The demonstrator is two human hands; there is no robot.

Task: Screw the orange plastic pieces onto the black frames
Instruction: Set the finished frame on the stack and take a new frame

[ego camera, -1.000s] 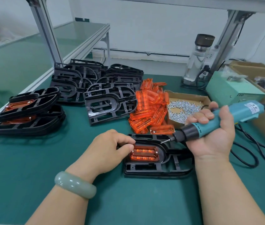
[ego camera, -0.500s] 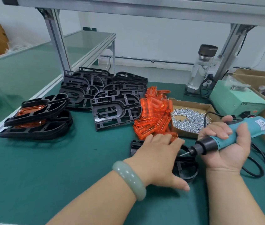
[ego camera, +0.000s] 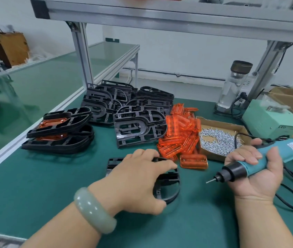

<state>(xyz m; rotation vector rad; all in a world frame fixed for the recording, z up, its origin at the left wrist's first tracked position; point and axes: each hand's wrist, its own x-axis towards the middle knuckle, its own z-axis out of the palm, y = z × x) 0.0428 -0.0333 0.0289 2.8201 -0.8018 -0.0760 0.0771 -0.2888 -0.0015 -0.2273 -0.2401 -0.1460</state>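
A green-matted surface [ego camera: 34, 185] carries the work. At the left lies a stack of black frames with orange inserts [ego camera: 59, 133]; farther and to its right lies a pile of bare black frames [ego camera: 124, 104]. Just right of that pile is a heap of orange pieces [ego camera: 179, 133], with one orange piece [ego camera: 193, 161] flat at its near edge. A cardboard tray [ego camera: 242, 129] of screws [ego camera: 217, 142] touches the heap. A single black frame [ego camera: 170, 187] lies near the centre. At the far right stand a pale green box [ego camera: 267, 120] and a glass bottle [ego camera: 235, 86]; a black cable [ego camera: 292, 203] loops at the near right.

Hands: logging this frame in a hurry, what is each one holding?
Left hand: grips the black plastic frame, fingers curled over its far edge.
Right hand: grips the teal electric screwdriver.
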